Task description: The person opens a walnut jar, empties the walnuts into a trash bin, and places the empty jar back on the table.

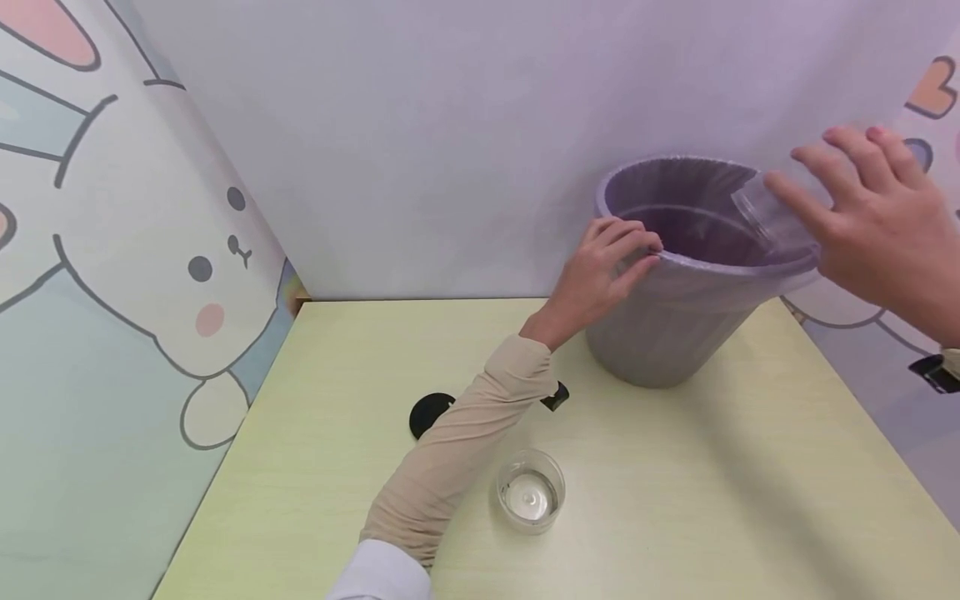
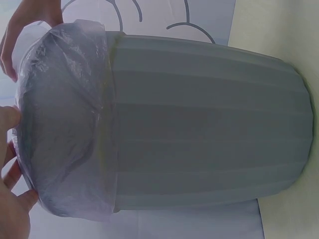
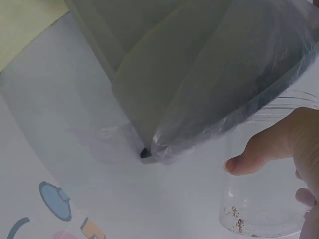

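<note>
My left hand (image 1: 596, 271) grips the near-left rim of a grey trash can (image 1: 660, 333), which stands upright. A thin translucent trash bag (image 2: 70, 124) is folded over the rim. At the can's right side, my right hand (image 1: 888, 221) holds a clear jar (image 1: 776, 208) by its side. The jar is tilted, its mouth over the can's opening. Small brown crumbs (image 3: 239, 221) cling near the jar's base in the right wrist view. The can's bottom inside is hidden from view.
A clear round container (image 1: 530, 492) stands on the pale wooden table (image 1: 300, 492) near my left forearm. Partly behind that sleeve are a black disc (image 1: 429, 414) and a small black piece (image 1: 556, 397). Walls with cartoon drawings (image 1: 202, 275) border the table.
</note>
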### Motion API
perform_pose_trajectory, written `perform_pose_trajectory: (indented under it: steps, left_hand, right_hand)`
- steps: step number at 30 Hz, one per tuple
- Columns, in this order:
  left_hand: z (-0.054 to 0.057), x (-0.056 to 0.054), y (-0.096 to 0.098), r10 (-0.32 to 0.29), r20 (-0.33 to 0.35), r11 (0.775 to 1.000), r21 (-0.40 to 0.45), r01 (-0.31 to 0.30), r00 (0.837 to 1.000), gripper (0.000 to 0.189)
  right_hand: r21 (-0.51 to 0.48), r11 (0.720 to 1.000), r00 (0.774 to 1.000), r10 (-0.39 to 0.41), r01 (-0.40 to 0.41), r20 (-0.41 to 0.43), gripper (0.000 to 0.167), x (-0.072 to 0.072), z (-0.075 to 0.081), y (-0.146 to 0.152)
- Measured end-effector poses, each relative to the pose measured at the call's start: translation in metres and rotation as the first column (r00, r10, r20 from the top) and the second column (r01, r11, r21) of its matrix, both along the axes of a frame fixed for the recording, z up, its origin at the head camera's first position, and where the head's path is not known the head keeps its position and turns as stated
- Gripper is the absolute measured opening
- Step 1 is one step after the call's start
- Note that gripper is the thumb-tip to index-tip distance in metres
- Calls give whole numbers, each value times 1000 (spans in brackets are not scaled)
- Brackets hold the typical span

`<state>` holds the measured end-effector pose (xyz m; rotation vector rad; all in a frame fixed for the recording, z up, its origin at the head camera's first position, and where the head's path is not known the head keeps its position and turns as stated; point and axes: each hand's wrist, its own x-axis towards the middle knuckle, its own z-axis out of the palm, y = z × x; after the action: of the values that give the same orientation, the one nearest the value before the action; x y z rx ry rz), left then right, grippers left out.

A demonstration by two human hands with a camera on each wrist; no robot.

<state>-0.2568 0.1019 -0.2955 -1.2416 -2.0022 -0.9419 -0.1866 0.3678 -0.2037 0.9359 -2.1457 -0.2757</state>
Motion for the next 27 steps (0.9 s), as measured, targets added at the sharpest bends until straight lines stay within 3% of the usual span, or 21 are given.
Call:
perform_pose_trajectory:
  steps: [6, 14, 20, 27]
  left_hand:
    - [0, 0, 1, 17, -5, 1000, -19, -17, 1000, 16]
    - [-1, 2, 2, 12, -10, 1000, -13, -12, 1000, 15]
    - [-1, 3, 3, -7, -12, 1000, 7, 7, 1000, 14]
    - [-1, 4, 0, 18, 11, 1000, -9, -18, 1000, 15]
  right_hand:
    - [36, 999, 1000, 10, -10, 21, 68, -3, -1, -3]
    - [-151, 988, 1000, -15, 16, 10, 75, -4, 2, 7]
    - [-233, 969, 996, 73, -81, -43, 74, -8, 5, 15]
    - [-158, 987, 999, 35, -40, -33, 70, -9, 2, 7]
